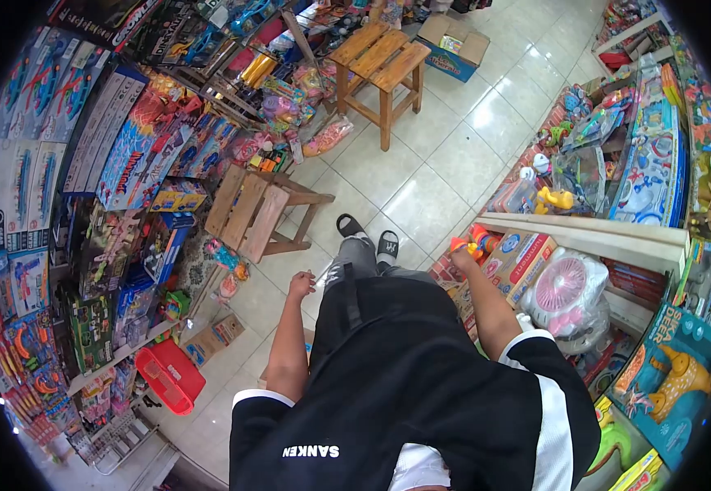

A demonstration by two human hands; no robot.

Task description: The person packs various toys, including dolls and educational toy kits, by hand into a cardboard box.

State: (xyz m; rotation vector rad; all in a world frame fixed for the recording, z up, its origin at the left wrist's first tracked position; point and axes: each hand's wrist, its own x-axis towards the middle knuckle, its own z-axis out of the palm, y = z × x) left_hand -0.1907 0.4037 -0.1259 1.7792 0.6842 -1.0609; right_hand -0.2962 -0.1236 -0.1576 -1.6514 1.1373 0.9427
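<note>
My left hand [302, 284] hangs by my left thigh with its fingers loosely curled and apart, holding nothing. Nearest to it is a low wooden stool [259, 211], a short way off and not touched. My right hand [462, 259] is closed on a small red, orange and yellow plastic toy [477, 240], whose exact kind I cannot make out. Just beside that hand stands a cardboard carton [521, 263] with red print. A pink and white fan [564, 282] wrapped in clear plastic sits next to the carton.
Shelves of boxed toys [139, 155] line the left side. A second wooden stool [382, 69] and an open carton [454, 49] stand ahead on the tiled floor. On the right, a white shelf edge [593, 233] juts out. A red plastic basket [170, 378] is at lower left.
</note>
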